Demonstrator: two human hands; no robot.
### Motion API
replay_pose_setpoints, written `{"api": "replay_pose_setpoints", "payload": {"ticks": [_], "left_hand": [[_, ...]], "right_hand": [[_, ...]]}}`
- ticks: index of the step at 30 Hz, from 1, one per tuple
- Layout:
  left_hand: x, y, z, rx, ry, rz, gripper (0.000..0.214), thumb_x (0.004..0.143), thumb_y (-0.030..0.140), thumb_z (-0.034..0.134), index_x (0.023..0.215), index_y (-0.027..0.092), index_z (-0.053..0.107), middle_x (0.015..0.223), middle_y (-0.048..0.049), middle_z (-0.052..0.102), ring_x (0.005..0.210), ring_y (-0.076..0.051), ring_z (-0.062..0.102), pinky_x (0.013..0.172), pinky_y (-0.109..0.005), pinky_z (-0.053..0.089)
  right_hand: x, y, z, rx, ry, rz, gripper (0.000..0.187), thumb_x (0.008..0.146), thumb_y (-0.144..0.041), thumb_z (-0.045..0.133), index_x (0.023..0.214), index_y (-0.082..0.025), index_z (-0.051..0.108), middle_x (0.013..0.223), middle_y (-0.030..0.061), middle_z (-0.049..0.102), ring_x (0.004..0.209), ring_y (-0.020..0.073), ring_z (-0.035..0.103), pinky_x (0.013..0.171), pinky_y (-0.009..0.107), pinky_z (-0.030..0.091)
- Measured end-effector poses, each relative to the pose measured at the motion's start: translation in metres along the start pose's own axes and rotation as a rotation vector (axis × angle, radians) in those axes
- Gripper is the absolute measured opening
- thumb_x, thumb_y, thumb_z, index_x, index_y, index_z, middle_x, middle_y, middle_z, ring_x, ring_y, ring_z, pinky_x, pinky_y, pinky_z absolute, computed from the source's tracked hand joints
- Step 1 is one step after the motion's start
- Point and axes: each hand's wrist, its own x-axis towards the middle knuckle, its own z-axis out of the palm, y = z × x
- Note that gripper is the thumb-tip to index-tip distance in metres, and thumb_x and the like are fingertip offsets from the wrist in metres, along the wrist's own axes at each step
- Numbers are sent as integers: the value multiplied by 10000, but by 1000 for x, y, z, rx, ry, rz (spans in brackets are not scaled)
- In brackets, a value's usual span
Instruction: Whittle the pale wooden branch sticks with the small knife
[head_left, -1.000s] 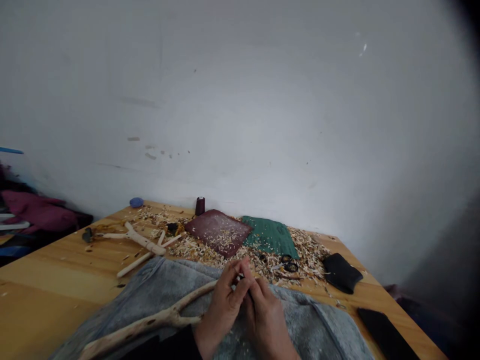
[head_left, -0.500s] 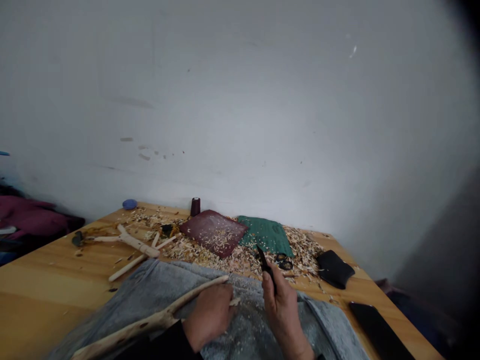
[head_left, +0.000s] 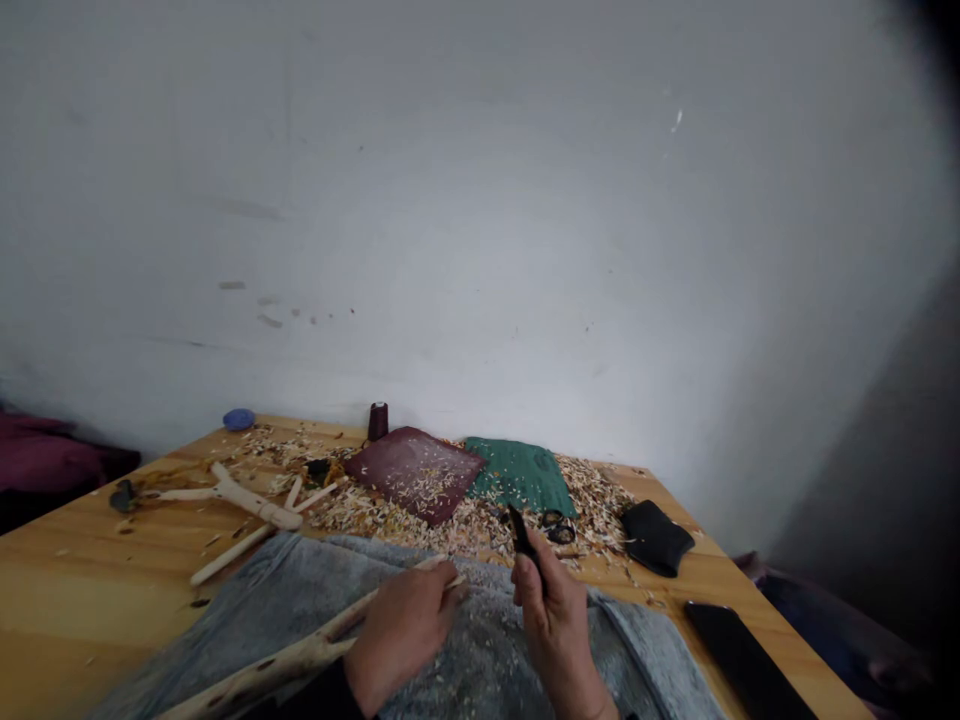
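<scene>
My left hand (head_left: 401,632) is closed round a long pale branch (head_left: 277,670) that lies across a grey towel (head_left: 495,680) on the wooden table (head_left: 82,590). The branch's thin whittled tip pokes out past my fingers. My right hand (head_left: 551,620) is closed on a small dark knife (head_left: 523,535), blade pointing up and away, just right of the branch tip and apart from it. Wood shavings (head_left: 465,515) lie thick beyond both hands.
A maroon mat (head_left: 416,470), a green mat (head_left: 521,473), a dark thread spool (head_left: 378,421), scissors (head_left: 556,527), a black pouch (head_left: 656,537), a black phone (head_left: 739,660), peeled forked sticks (head_left: 240,500) and a blue object (head_left: 238,419) lie on the table by the white wall.
My hands were together at the branch tip a second ago. The right hand has drawn away to the right with the knife raised; the view has shifted slightly right.
</scene>
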Motion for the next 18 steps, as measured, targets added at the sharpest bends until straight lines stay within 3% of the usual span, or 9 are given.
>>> {"api": "replay_pose_setpoints", "payload": {"ticks": [3,12,18], "left_hand": [[0,1,-4,10,19,7,312,985,317,386,925,218,676,920,-73,767,872,-270,715,717,-331,431],[-2,4,-2,80,54,-3,394,1011,287,285,1006,181,663,942,-128,761,880,-290,722,733,-362,442],[-5,7,-11,33,34,-42,329,990,304,352,991,195,662,974,-107,769,915,-293,723,736,-355,451]], "right_hand": [[0,-3,0,-83,-116,-107,344,1007,-353,440,1202,-236,697,1017,71,766,854,175,731,764,244,569],[-5,-5,9,-317,-266,-197,329,1023,-313,415,1144,-214,706,882,59,759,756,172,741,680,205,543],[-8,1,13,-352,-279,-165,315,996,-260,412,1126,-198,692,945,67,770,767,190,748,674,228,538]]}}
